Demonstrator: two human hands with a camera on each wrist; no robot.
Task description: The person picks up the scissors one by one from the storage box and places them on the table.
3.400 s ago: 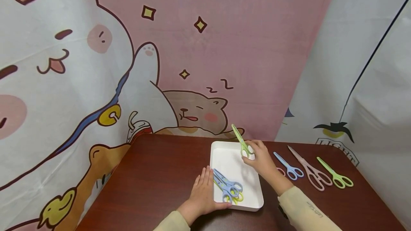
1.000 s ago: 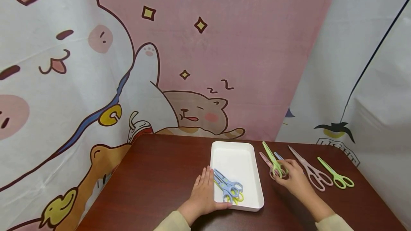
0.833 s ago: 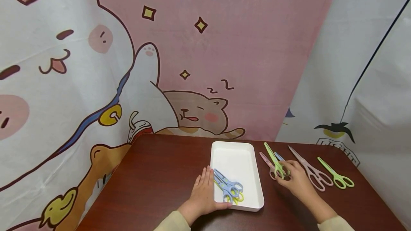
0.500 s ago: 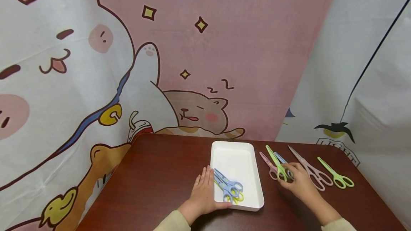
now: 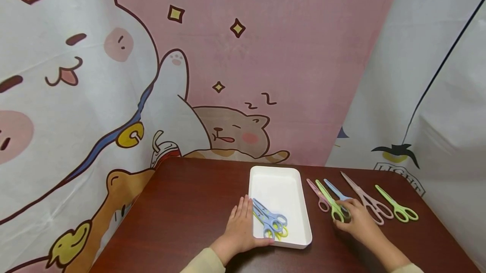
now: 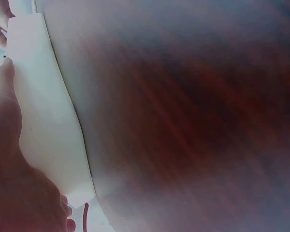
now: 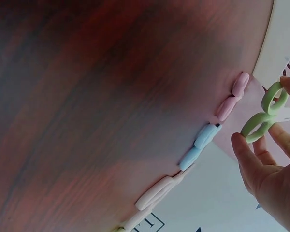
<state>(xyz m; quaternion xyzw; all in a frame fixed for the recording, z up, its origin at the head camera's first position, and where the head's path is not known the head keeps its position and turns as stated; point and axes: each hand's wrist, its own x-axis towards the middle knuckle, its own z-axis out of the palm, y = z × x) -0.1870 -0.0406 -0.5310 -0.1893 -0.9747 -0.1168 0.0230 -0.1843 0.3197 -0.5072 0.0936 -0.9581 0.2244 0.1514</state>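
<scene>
My right hand (image 5: 358, 221) pinches a pair of green scissors (image 5: 327, 195) by the handle loops, low over the table between pink scissors (image 5: 314, 189) and blue scissors (image 5: 334, 187). In the right wrist view, the thumb and fingertips grip the outer sides of the green loops (image 7: 267, 117). My left hand (image 5: 240, 230) rests at the near left corner of a white tray (image 5: 275, 183), fingers straight along its side and thumb along the front rim. Inside the tray, blue scissors (image 5: 263, 211) overlap yellow-green scissors (image 5: 285, 233), partly hidden beneath.
Large pale pink scissors (image 5: 357, 189) and another pair of green scissors (image 5: 390, 200) lie farther right on the dark wooden table (image 5: 197, 197). All the scissors on the table point away from me. A cartoon-printed cloth (image 5: 303, 74) hangs behind the table's far edge.
The green scissors moved from above the tray to the right, then lower and closer to me, between the pink and blue pairs. My left hand and the tray stay put.
</scene>
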